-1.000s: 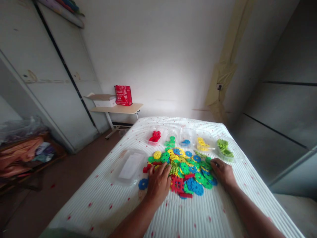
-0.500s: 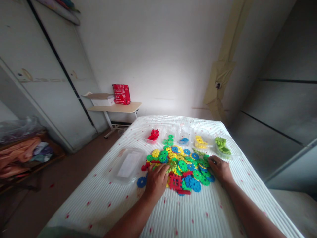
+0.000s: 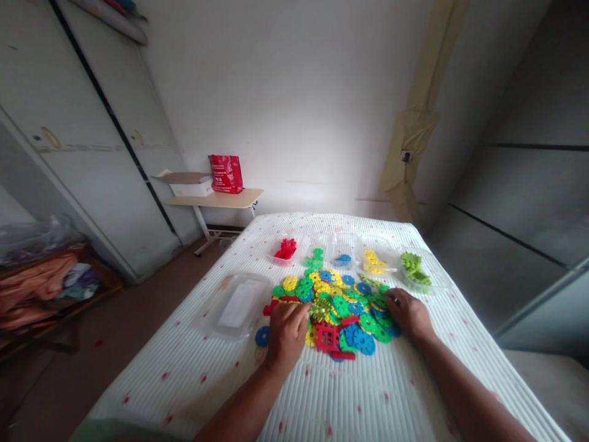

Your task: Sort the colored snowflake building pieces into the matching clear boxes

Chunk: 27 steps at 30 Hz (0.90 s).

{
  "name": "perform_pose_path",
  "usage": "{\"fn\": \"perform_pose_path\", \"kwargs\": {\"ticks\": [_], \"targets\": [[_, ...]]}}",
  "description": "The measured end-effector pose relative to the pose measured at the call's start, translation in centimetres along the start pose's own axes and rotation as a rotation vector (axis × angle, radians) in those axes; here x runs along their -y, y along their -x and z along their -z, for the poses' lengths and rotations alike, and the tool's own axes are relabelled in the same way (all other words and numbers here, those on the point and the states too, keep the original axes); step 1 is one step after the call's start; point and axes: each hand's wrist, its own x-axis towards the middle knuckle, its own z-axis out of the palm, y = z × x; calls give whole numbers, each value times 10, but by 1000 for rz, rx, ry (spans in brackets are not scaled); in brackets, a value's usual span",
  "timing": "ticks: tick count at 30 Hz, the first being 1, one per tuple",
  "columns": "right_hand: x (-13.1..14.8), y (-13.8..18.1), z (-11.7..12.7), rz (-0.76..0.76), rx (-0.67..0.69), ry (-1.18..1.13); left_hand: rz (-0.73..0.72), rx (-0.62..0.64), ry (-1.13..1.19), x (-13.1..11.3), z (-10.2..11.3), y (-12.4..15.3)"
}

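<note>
A heap of plastic building pieces (image 3: 354,308) lies on the bed: blue, green and yellow notched discs plus red lattice pieces (image 3: 327,337). My left hand (image 3: 288,331) is at the heap's left side, fingers pinched at the near edge of a lime-green toothed piece (image 3: 321,309). Along the right edge, my right hand (image 3: 413,313) rests with its fingers curled against green and blue discs; whatever they grip is hidden. A lone blue disc (image 3: 262,336) lies left of my left hand.
Behind the heap stand clear tubs with red pieces (image 3: 286,248), green discs (image 3: 315,260), blue discs (image 3: 342,260), yellow pieces (image 3: 373,263) and lime-green pieces (image 3: 415,270). A clear lid (image 3: 237,306) lies at left. Beyond, a small table (image 3: 248,197) bears a red bag (image 3: 226,174).
My left fingers have drawn slightly back and left, so more of the lime-green piece shows. My right hand stays at the heap's right edge, almost unmoved.
</note>
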Motion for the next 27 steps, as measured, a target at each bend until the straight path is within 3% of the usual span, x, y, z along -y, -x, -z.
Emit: {"fn": "perform_pose_path", "kwargs": {"ticks": [5,8,13,16,19,23,27], "targets": [[50,-10,1,349,-35,-5,88,-31,55,9,-3,2],[94,-21,-1,529,120,-103,131,-30,96,12,-5,3],[142,-35,-12,520,492,-68,186,-28,118,13,-5,3],[150,-40,-18,498,625,-9,199,-34,131,13,-5,4],[150,-42,-23,496,648,12,201,-36,127,14,-5,5],[142,-42,-27,507,575,-61,182,-32,99,13,-5,5],[127,-43,-24,416,404,-158,140,-33,90,13,-4,5]]}}
